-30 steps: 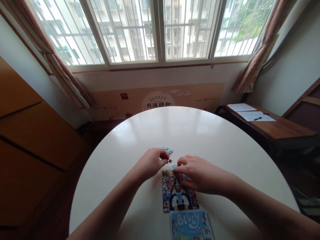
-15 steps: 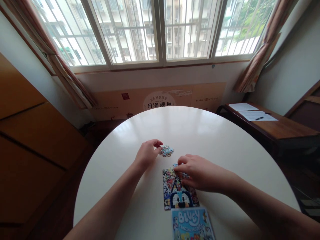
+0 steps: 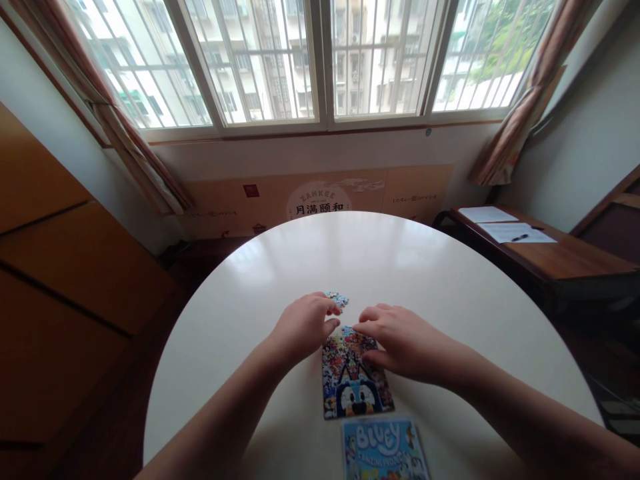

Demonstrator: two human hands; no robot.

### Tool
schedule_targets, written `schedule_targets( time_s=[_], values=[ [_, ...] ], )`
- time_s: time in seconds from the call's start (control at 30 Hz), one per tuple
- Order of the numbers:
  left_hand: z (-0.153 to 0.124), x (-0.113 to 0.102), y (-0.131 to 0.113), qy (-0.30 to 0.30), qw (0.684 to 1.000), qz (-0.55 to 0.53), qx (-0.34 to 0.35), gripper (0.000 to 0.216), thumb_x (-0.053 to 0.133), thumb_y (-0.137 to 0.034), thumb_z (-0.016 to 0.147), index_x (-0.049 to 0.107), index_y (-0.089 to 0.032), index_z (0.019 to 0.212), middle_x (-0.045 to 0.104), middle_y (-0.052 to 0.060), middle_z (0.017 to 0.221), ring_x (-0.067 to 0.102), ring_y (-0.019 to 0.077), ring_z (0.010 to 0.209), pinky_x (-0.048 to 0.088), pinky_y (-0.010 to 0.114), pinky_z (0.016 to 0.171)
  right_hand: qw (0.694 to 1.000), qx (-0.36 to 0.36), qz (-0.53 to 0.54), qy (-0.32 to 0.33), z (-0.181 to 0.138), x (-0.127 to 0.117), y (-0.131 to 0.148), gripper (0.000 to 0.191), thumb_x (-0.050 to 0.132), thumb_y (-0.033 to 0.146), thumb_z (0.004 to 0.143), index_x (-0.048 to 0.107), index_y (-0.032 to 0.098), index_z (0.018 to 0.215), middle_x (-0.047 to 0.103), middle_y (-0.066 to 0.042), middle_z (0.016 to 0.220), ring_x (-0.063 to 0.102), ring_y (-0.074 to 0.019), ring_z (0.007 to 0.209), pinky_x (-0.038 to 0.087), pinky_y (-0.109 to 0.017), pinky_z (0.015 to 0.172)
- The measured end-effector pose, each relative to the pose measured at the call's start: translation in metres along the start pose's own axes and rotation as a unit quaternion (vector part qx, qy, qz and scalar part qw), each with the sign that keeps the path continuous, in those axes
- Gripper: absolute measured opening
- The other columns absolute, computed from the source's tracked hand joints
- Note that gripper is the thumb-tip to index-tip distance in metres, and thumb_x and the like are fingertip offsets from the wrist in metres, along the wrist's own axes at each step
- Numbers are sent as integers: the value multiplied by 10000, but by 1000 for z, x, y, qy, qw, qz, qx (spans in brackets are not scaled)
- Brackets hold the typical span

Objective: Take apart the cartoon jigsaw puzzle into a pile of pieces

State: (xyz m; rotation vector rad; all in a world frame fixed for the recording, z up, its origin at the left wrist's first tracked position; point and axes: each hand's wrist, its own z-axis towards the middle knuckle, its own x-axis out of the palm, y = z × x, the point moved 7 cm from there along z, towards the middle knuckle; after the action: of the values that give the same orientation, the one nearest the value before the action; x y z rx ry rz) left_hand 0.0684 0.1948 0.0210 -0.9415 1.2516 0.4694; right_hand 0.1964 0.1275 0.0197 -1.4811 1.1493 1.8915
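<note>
A colourful jigsaw puzzle point(image 3: 354, 387) with a blue dog's face lies assembled on the white table. My left hand point(image 3: 306, 325) is over its upper left edge, thumb and fingers apart with a gap between them, nothing visible in it. Just beyond those fingers is a small heap of loose puzzle pieces point(image 3: 341, 301), partly hidden by the hand. At the upper right of the puzzle, my right hand point(image 3: 397, 340) has its index finger at the top edge and its thumb spread lower on the picture. Its palm and fingers cover part of the right side.
A blue Bluey picture card or case point(image 3: 383, 450) lies on the round white table point(image 3: 210, 373), below the puzzle. At the right, a wooden desk point(image 3: 575, 257) holds papers point(image 3: 500, 232) and a pen point(image 3: 520, 237). A barred window and curtains are ahead.
My left hand has moved right and nearer to me, from beside the loose pieces to the puzzle's upper edge. The puzzle sits slightly further left. My right hand has barely moved.
</note>
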Motion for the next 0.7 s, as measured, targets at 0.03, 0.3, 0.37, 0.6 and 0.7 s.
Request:
schedule_targets(
  time_s=[0.03,0.3,0.37,0.6,0.7],
  values=[
    [-1,2,-2,8,1000,3,5,169,666,-246,832,765,-237,970,732,47,1036,671,249,945,510,372,843,1000,6,1,0,-1,-2,-3,194,699,279,837,714,223,1022,696,-71,997,615,-240,917,454,-363,774],
    [-2,15,-15,55,998,18,14,169,673,-302,815,765,-236,941,716,50,1043,662,254,940,517,379,830,999,47,-22,-14,-3,-5,-14,154,630,265,880,733,224,987,704,-65,946,631,-229,907,449,-335,747],
    [-1,18,-16,57,998,13,9,161,678,-298,805,762,-233,926,714,49,1028,656,254,941,513,386,843,998,53,-23,-16,-1,-1,-15,155,637,283,872,731,220,978,698,-69,956,626,-236,918,453,-339,748],
    [2,23,-12,53,998,-33,-3,155,680,-280,776,732,-210,904,712,55,990,631,253,961,493,388,854,996,81,-9,-20,3,6,-18,123,648,274,846,722,223,931,686,-64,951,621,-233,922,454,-337,745],
    [2,22,-12,47,998,-36,-7,170,669,-254,763,709,-207,921,708,53,996,623,249,950,483,383,819,995,92,14,-29,3,6,-20,159,666,250,818,720,230,966,688,-59,964,623,-232,942,456,-338,763]
  ],
)
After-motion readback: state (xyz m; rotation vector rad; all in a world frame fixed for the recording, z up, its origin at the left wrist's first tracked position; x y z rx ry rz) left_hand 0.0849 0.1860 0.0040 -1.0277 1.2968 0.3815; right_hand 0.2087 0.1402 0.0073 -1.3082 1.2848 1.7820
